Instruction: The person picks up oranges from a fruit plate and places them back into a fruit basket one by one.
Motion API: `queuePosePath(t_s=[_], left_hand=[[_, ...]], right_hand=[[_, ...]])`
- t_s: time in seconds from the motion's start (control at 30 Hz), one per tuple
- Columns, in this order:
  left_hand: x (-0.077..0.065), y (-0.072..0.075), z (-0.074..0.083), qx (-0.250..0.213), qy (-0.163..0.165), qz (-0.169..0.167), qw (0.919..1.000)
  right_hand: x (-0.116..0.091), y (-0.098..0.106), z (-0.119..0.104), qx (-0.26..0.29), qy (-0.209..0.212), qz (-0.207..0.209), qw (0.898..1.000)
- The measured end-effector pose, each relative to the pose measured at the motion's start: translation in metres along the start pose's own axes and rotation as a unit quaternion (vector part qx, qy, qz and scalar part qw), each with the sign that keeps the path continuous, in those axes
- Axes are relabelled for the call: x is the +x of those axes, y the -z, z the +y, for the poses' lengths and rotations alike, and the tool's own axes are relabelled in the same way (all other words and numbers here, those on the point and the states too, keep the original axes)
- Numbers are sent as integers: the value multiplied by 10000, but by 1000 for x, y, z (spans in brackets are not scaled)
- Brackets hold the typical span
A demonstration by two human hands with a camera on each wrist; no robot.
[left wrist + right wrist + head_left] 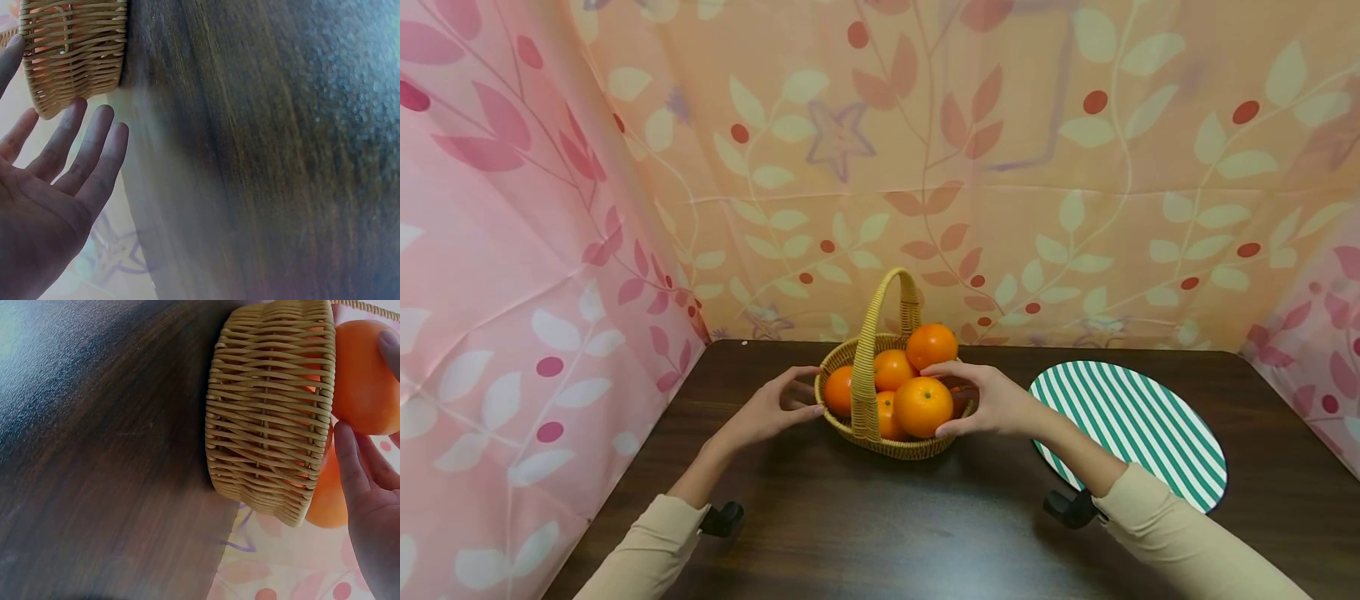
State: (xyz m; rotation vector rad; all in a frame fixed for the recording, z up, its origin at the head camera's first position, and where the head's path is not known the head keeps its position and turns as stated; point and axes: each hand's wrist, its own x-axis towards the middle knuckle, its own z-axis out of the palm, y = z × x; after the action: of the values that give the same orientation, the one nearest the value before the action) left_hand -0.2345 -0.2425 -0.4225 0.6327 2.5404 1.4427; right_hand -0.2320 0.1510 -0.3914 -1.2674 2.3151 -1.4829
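A yellow wicker basket (910, 451) with a tall arched handle stands on the dark table, holding several oranges. My right hand (996, 400) grips the front orange (923, 407) at the basket's right side, thumb low and fingers over its top. In the right wrist view, that orange (367, 378) sits at the basket's rim between thumb and fingers. Another orange (932, 347) lies highest, at the back right of the pile. On the other side, my left hand (775, 408) has its fingertips right at the basket's left rim, fingers spread and holding nothing.
A green-and-white striped oval mat (1142, 425) lies on the table to the right, partly under my right forearm in the head view. Leaf-patterned cloth (925, 167) hangs behind the table (880, 517) and along both sides.
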Motion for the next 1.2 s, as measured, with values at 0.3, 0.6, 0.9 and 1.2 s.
queuePosePath(t_s=[0.3,0.6,0.9,1.2], left_hand=[[1,-2,2,15,5,16,10000],[3,-4,-1,42,19,-31,10000],[1,-1,1,162,-12,-5,9999],[-4,-2,6,443,21,59,9990]], right_hand=[[-3,3,3,-170,2,-65,9998],[-21,30,5,-85,9,-130,9999],[-56,58,15,-325,-206,678,9970],[-92,67,23,-759,-608,1064,9896]])
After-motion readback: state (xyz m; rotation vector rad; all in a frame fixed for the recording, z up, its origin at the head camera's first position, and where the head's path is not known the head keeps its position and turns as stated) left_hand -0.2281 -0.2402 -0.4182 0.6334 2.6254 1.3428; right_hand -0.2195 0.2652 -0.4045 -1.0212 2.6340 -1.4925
